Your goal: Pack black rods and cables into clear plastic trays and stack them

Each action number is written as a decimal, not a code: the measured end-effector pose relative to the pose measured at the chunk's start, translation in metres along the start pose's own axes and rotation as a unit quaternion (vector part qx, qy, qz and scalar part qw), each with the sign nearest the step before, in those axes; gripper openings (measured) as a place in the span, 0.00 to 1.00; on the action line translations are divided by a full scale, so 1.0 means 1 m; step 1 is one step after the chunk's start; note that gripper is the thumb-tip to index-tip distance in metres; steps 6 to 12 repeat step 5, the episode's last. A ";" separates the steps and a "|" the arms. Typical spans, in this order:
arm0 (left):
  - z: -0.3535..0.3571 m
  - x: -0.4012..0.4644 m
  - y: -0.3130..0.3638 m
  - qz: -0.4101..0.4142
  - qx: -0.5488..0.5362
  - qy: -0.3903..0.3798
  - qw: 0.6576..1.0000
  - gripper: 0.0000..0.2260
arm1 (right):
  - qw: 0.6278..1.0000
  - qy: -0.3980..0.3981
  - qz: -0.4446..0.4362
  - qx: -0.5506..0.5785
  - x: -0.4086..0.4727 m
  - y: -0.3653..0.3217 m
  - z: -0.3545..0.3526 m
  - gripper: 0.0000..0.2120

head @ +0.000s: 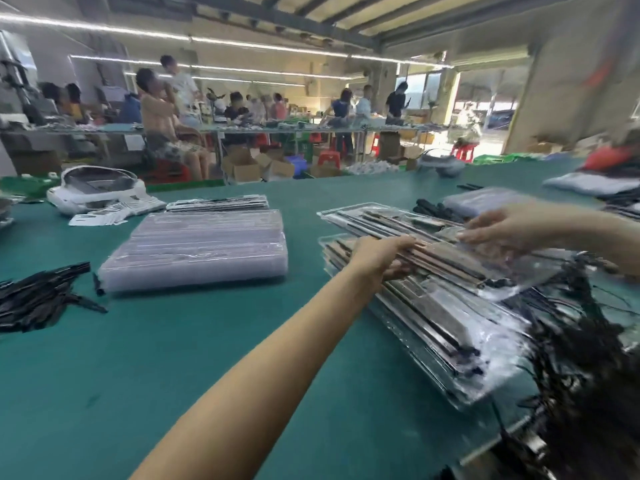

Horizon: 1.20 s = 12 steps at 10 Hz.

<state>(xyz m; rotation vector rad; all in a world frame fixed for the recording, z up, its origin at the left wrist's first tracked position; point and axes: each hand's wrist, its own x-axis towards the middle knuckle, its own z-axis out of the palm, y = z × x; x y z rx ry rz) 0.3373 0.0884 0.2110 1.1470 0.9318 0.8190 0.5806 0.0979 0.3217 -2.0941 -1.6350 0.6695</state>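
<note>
No writing can be read on any tray or pack (motion blur smears most surfaces). The left hand [382, 256] grips the near-left edge of a filled clear tray [446, 251] holding black rods [408, 237], fingers curled under its rim. The right hand [502, 225] rests on the tray's far side with fingers fairly straight. The tray sits tilted atop a stack of filled trays [440, 323] near the green counter's [173, 341] right edge. Empty trays [197, 251] lie well apart to the left, with bare counter between. Tangled black cables [588, 341] crowd the stack's right side.
</note>
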 end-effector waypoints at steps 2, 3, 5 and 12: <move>0.006 0.028 -0.064 0.026 0.399 0.119 0.909 0.37 | 0.942 0.065 -0.112 -0.311 -0.033 0.078 0.136 0.38; 0.000 0.037 -0.079 0.030 0.354 0.118 0.927 0.44 | 0.910 0.181 -0.155 -0.339 -0.032 0.094 0.158 0.29; -0.014 0.034 -0.077 0.006 0.137 0.057 0.989 0.46 | 0.889 0.123 -0.082 -0.433 -0.029 0.074 0.158 0.29; -0.014 0.034 -0.077 0.006 0.137 0.057 0.989 0.46 | 0.889 0.123 -0.082 -0.433 -0.029 0.074 0.158 0.29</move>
